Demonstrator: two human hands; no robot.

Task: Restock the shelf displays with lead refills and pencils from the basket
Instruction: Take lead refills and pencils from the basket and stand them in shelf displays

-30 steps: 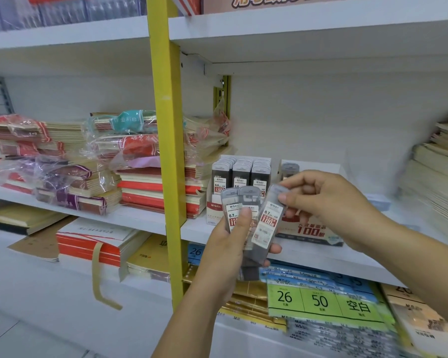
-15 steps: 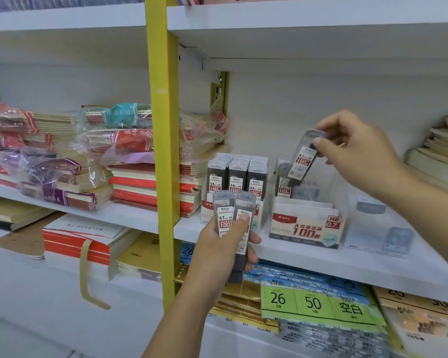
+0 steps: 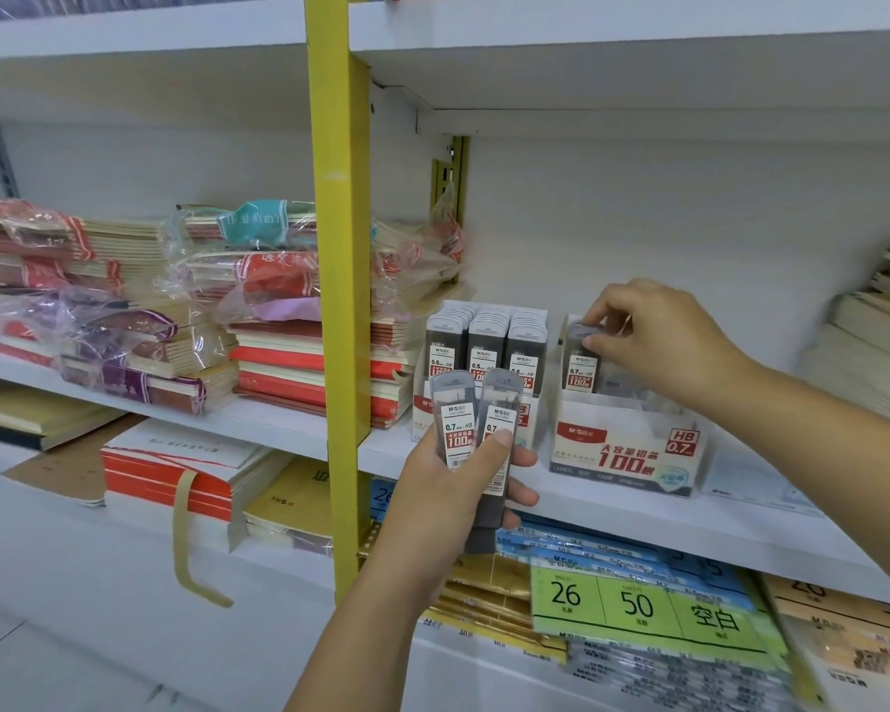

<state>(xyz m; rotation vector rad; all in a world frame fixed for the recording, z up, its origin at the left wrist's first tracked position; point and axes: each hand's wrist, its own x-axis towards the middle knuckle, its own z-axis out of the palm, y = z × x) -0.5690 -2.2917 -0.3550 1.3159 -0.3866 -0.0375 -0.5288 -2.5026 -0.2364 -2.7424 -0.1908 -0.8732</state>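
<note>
Left of the 0.7 box [image 3: 625, 454], the left hand [image 3: 450, 498] grips two refill cases [image 3: 476, 434] upright, in front of the full 0.5 box [image 3: 484, 352]. Over the 0.7 box, the right hand [image 3: 656, 341] pinches the top of one case [image 3: 580, 362] standing inside its left end.

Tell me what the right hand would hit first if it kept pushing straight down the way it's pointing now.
The right hand pinches a lead refill case inside the 0.7 display box. Pushed further down, the case would probably bottom out on the box floor, though that depth is hidden.
</note>
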